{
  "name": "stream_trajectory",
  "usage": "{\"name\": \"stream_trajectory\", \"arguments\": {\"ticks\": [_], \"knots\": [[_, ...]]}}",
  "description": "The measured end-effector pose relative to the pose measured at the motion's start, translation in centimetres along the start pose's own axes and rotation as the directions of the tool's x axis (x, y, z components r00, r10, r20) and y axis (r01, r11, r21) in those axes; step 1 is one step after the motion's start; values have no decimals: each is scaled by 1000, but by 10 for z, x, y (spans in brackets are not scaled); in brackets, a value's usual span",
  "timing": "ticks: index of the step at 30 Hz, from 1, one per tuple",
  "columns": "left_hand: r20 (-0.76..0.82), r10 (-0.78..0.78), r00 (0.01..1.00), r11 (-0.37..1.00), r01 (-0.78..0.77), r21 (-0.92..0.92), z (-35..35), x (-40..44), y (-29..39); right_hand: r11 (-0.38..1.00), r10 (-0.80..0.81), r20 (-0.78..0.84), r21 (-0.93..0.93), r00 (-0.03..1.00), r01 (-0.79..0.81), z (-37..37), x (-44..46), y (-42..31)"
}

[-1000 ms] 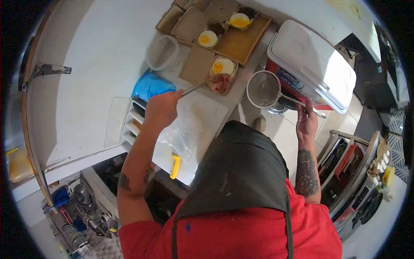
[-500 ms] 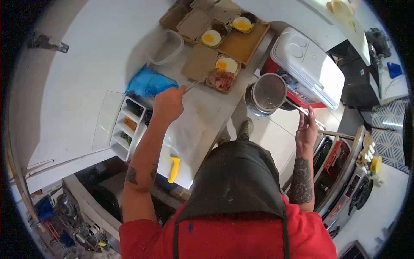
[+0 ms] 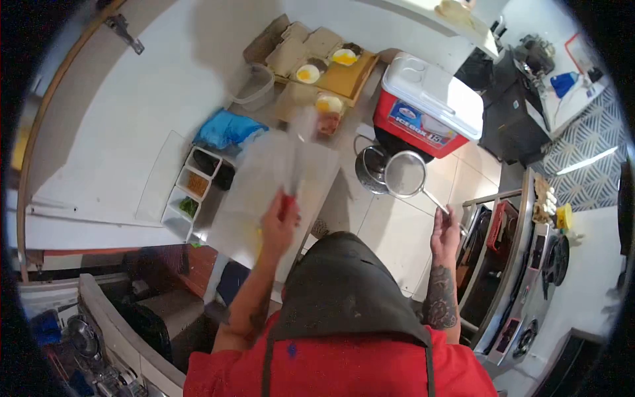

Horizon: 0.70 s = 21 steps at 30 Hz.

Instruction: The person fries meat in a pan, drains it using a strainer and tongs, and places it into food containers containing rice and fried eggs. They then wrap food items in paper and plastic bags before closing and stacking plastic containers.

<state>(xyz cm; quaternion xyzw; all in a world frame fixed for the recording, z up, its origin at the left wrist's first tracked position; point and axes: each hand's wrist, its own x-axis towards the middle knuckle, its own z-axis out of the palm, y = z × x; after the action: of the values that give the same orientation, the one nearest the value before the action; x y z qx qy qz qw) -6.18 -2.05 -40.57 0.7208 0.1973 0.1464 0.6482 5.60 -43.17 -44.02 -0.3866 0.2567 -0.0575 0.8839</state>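
Note:
My left hand (image 3: pixel 280 223) is closed on the red handle of a utensil (image 3: pixel 296 155); its long upper part is smeared by motion and points towards an open carton box with a fried egg and reddish meat (image 3: pixel 328 122). Below lies a white cutting board (image 3: pixel 251 192), with a bit of a yellow handle (image 3: pixel 258 238) beside my wrist. My right hand (image 3: pixel 445 233) grips the handle of a round mesh strainer (image 3: pixel 405 174). The strainer is held next to a metal pot (image 3: pixel 369 173), overlapping its edge in view.
Two more egg boxes (image 3: pixel 308 71) sit by a brown tray (image 3: pixel 347 76). A clear tub (image 3: pixel 253 89), blue bag (image 3: pixel 228 129) and divided ingredient container (image 3: pixel 196 185) line the left. A red-and-white ice box (image 3: pixel 430 106) stands behind the pot; a rack (image 3: pixel 496 251) is at right.
My left hand has moved down and away from the egg box; a red-handled utensil now shows in it instead of the thin metal one. My right hand and strainer are lower. The view has shifted.

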Motion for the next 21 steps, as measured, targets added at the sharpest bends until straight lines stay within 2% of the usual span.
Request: {"name": "stream_trajectory", "arguments": {"ticks": [1,3,6,8,11,13,14,15,16,17,20,21], "knots": [[58,-37,998,999,39,-27,5,-34,-8,1000,-2,5,-5,1000,2,-26,-13,2],[254,-125,959,992,112,64,9,-95,-33,1000,-4,-57,-10,998,3,-69,-55,2],[454,-51,889,964,-75,255,14,-171,-29,1000,10,-136,22,991,-7,-148,-123,-2],[590,-31,807,927,-199,320,11,-207,3,997,-35,-194,65,980,49,-193,-178,-6],[732,-92,675,946,-170,276,2,-233,25,975,-102,-317,158,943,159,-258,-268,-20],[785,24,619,915,-330,232,0,-241,30,953,-138,-303,218,943,210,-304,-331,-25],[818,72,570,896,-398,198,0,-245,32,926,-206,-380,223,902,305,-318,-363,-25],[870,126,477,873,-470,131,7,-247,32,892,-317,-409,179,856,416,-325,-395,-22],[889,72,452,923,-368,113,9,-252,23,830,-439,-476,109,762,546,-325,-431,-19],[929,53,366,943,-323,74,16,-254,19,768,-482,-579,83,658,635,-324,-472,-21],[995,7,100,972,-236,17,38,-274,12,535,-513,-783,27,351,844,-303,-596,-20],[999,24,37,987,-157,-18,45,-282,5,456,-511,-822,-12,251,890,-297,-636,-14]]}}
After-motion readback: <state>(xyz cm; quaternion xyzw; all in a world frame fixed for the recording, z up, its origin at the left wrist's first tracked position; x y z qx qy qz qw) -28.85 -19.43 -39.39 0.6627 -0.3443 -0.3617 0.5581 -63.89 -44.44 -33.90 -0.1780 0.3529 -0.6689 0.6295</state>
